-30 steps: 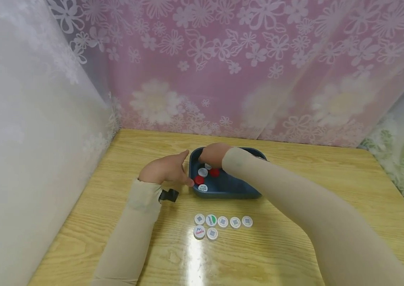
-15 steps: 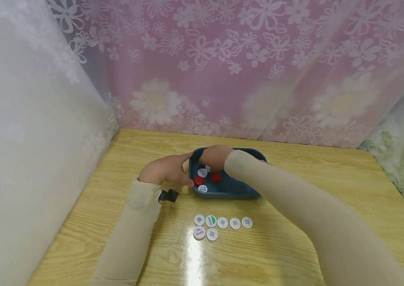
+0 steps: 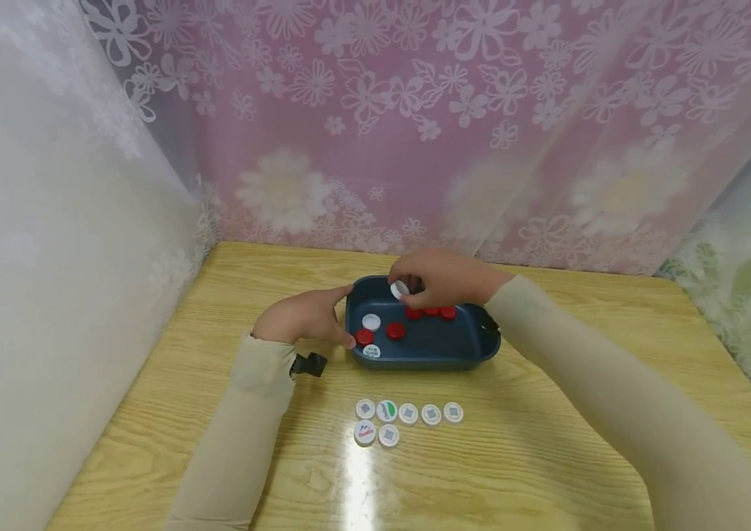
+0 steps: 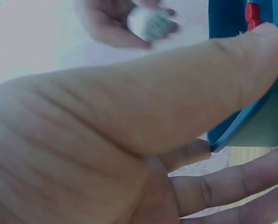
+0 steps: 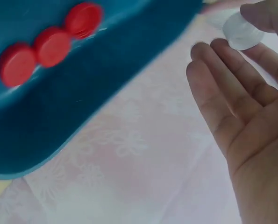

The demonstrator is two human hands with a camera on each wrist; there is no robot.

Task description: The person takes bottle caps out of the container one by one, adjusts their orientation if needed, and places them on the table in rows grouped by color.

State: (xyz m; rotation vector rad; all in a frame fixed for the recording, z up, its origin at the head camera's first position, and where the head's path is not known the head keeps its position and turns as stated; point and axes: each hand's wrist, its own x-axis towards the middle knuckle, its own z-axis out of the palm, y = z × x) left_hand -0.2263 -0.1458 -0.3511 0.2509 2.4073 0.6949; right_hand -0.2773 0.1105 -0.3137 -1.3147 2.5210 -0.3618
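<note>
My right hand (image 3: 448,276) pinches a white bottle cap (image 3: 399,289) between thumb and fingers, above the far left part of a dark blue tray (image 3: 425,365). In the right wrist view the cap (image 5: 243,33) sits at the fingertips, with the other fingers extended. My left hand (image 3: 299,317) touches the tray's left end, thumb near the front corner and a finger near the back one. Its thumb (image 4: 199,88) crosses the rim in the left wrist view. Inside the tray lie several red caps (image 3: 395,331), an upturned white cap (image 3: 371,322) and a printed white one (image 3: 372,352).
In front of the tray, white caps stand on the wooden table (image 3: 548,457) in two rows: a longer one with a green-marked cap (image 3: 386,410), and a shorter one with a blue-and-red printed cap (image 3: 365,433). A pink floral curtain (image 3: 362,147) hangs behind the table.
My right hand has come up out of the tray and shifted right, with a white cap in its fingers. The red caps behind it now show. The left hand stays at the tray's end.
</note>
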